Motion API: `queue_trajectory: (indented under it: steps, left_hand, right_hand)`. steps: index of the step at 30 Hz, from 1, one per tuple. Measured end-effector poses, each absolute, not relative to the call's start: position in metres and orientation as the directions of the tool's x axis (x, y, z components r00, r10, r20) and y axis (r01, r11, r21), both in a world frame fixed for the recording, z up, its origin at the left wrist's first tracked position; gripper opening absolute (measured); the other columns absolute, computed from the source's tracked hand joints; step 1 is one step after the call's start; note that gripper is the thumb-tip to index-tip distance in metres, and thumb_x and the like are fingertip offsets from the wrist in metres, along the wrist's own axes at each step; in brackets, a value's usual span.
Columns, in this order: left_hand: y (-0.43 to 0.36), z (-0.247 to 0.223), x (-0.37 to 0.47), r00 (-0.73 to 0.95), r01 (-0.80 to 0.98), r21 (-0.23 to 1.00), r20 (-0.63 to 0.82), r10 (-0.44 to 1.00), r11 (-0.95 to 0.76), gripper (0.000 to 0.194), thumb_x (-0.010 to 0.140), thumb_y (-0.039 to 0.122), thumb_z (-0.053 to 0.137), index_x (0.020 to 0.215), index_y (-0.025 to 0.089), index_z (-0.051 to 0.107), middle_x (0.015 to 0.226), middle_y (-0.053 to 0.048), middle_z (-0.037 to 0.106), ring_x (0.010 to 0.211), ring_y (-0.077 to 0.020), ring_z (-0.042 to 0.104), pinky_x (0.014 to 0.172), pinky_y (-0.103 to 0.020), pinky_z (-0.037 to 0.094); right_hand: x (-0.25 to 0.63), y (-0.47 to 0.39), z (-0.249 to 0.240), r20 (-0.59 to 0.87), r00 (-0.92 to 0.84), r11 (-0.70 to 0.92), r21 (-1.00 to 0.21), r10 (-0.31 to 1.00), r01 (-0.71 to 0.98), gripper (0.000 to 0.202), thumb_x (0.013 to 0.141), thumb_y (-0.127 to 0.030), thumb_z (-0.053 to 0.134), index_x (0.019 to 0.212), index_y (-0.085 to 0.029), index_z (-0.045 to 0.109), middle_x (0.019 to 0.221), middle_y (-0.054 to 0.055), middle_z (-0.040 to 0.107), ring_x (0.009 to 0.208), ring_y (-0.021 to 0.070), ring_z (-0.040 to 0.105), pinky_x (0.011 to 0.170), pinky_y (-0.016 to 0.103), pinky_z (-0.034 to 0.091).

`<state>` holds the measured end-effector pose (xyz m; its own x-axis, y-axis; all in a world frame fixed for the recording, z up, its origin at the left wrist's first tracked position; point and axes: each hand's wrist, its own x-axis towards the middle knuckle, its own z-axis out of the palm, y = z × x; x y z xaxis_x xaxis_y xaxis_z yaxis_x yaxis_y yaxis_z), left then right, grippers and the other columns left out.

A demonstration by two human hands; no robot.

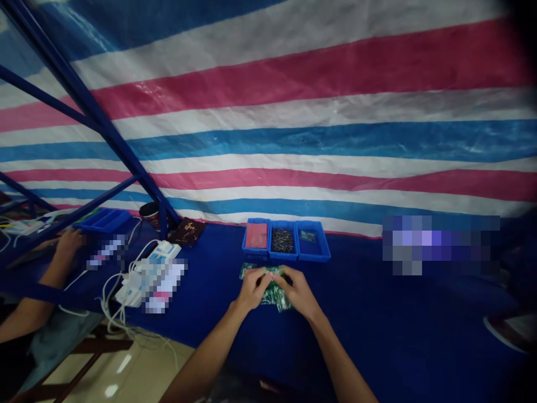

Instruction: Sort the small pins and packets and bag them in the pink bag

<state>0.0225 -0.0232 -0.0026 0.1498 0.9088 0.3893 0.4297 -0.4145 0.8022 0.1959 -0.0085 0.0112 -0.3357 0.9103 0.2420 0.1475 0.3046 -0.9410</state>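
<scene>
Right in the middle of the blue tabletop (356, 330), here are the two hands, drawn in close over a spread of glossy green packets (282, 300). The left hand (253, 288) comes in from seven o'clock, the right hand (298, 291) from five — fingers bent, thumbs narrowed until their tips all but meet at the centre. Something pale shows between those tips, too small to name; whether either hand grips a packet or merely rests on one, I can't tell. The packets sit beneath and around the hands, one edge peeking out at ten o'clock, others fanning toward six.

Up at twelve o'clock from the hands, just beyond the packets, stands a blue three-part bin (326, 254): a pink packet (256, 235) in its left compartment, a heap of screw-like metal pieces (282, 240) in the middle, a small clear packet (308, 236) on the right. Swing round to ten — a dark brown pouch (189, 231) with gold marks, and beyond it a dark cup (150, 215) behind the blue metal frame (145, 179). At nine lies a white power strip (163, 254), trailing cables. Farther out that way, a co-worker's hand (69, 243) is near another blue bin (104, 219). Striped sheeting (293, 140) fills the whole backdrop at twelve.
</scene>
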Motion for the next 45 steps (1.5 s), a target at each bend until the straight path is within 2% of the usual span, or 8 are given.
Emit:
queue_trajectory:
  steps: [5,9,13,16,22,28,37,45]
  left_hand:
    - [-0.0238,-0.0026,0.0207,0.161,0.433,0.789,0.409,0.898,-0.437,0.041,0.098,0.041,0.048,0.066,0.015,0.054,0.06,0.0,0.048,0.057,-0.0128,0.045,0.059,-0.027,0.031]
    - [-0.0256,0.0012,0.0221,0.167,0.428,0.779,0.431,0.887,-0.459,0.039,0.1,0.038,0.045,0.071,0.015,0.058,0.066,-0.001,0.052,0.062,-0.0139,0.049,0.062,-0.027,0.034]
    - [-0.0248,0.0,0.0234,0.127,0.421,0.791,0.433,0.892,-0.444,0.042,0.099,0.039,0.046,0.065,0.016,0.051,0.062,0.001,0.048,0.058,-0.0126,0.045,0.06,-0.026,0.031]
    - [-0.0227,-0.003,0.0234,0.106,0.425,0.799,0.422,0.9,-0.425,0.044,0.098,0.039,0.048,0.061,0.016,0.045,0.059,0.002,0.043,0.056,-0.0115,0.042,0.059,-0.026,0.028]
    - [-0.0236,0.001,0.0236,0.143,0.401,0.808,0.41,0.901,-0.432,0.045,0.097,0.043,0.048,0.06,0.017,0.043,0.057,0.003,0.037,0.055,-0.0114,0.035,0.057,-0.026,0.025]
    - [-0.0258,0.0036,0.0244,0.16,0.414,0.805,0.396,0.904,-0.425,0.048,0.098,0.044,0.045,0.058,0.017,0.04,0.055,0.003,0.033,0.054,-0.0109,0.032,0.055,-0.027,0.023]
    - [-0.0269,0.0047,0.0239,0.202,0.376,0.828,0.364,0.909,-0.415,0.042,0.097,0.045,0.047,0.066,0.016,0.051,0.059,0.002,0.041,0.056,-0.0118,0.037,0.056,-0.026,0.026]
    - [-0.0243,0.0023,0.023,0.153,0.404,0.815,0.387,0.909,-0.415,0.047,0.098,0.044,0.045,0.061,0.016,0.045,0.058,0.002,0.042,0.058,-0.0121,0.038,0.058,-0.026,0.027]
  right_hand:
    - [0.1903,-0.0094,0.0121,0.328,-0.329,0.405,-0.892,0.885,0.202,0.037,0.097,-0.044,0.052,0.072,-0.018,0.061,0.073,0.002,0.061,0.069,0.0167,0.055,0.067,0.026,0.042]
    - [0.1897,-0.011,0.0152,0.318,-0.358,0.405,-0.891,0.878,0.204,0.034,0.098,-0.043,0.05,0.078,-0.018,0.063,0.078,0.002,0.066,0.073,0.0184,0.059,0.071,0.028,0.043]
    - [0.1926,-0.0135,0.0163,0.304,-0.344,0.4,-0.881,0.888,0.254,0.028,0.097,-0.043,0.051,0.088,-0.02,0.064,0.085,0.002,0.067,0.078,0.0195,0.059,0.076,0.03,0.042]
    - [0.195,-0.0145,0.0152,0.317,-0.311,0.41,-0.86,0.896,0.304,0.03,0.095,-0.043,0.053,0.077,-0.02,0.061,0.075,0.001,0.063,0.072,0.0183,0.055,0.073,0.029,0.042]
    - [0.1969,-0.0147,0.0138,0.305,-0.282,0.361,-0.916,0.91,0.174,0.033,0.094,-0.045,0.054,0.078,-0.018,0.064,0.077,0.003,0.064,0.075,0.0197,0.057,0.073,0.029,0.045]
    - [0.1953,-0.0162,0.0166,0.282,-0.275,0.336,-0.926,0.919,0.174,0.032,0.093,-0.046,0.055,0.083,-0.017,0.065,0.078,0.002,0.064,0.075,0.0186,0.055,0.073,0.029,0.045]
    - [0.1977,-0.0151,0.0189,0.275,-0.273,0.312,-0.944,0.922,0.104,0.036,0.093,-0.049,0.055,0.078,-0.017,0.063,0.077,0.002,0.062,0.073,0.018,0.054,0.07,0.028,0.045]
    - [0.1949,-0.0167,0.0198,0.288,-0.286,0.339,-0.929,0.914,0.147,0.032,0.094,-0.046,0.056,0.08,-0.017,0.062,0.077,0.001,0.061,0.074,0.0174,0.053,0.07,0.026,0.043]
